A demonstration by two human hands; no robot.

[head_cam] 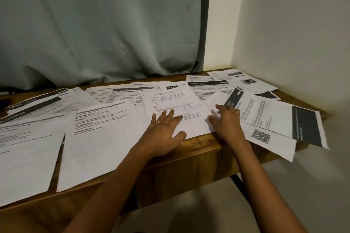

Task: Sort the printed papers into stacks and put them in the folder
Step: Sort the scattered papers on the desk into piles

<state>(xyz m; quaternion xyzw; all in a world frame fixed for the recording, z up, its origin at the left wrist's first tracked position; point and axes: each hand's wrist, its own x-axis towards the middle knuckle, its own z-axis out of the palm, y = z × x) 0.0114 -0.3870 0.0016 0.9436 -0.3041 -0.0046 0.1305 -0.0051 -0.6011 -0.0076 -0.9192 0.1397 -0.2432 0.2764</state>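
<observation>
Head view: printed papers (106,130) are spread loosely and overlapping across a wooden table (198,150), from its left end to the corner at the right, and no sorted stack is seen among them. The left hand (164,132) is laid flat, with fingers straight and spread, on a text sheet (181,104) near the table's front edge; nothing is gripped by it, and a gold ring (158,123) is worn on 1 finger. The right hand (227,119) is set just to the right, its fingers loosely bent and resting on overlapped sheets, beside a page with a dark header band (233,96); no sheet is seen to be pinched. A page bearing a QR code (261,136) lies touching the right wrist and hangs over the front edge, and a page with a dark side band (305,126) overhangs beyond it. Further back, a sheet headed "Water Potted Plants" (130,92) is partly covered by others. A grey-green curtain (94,24) hangs behind the table, and a pale wall (295,34) is met at the right.
</observation>
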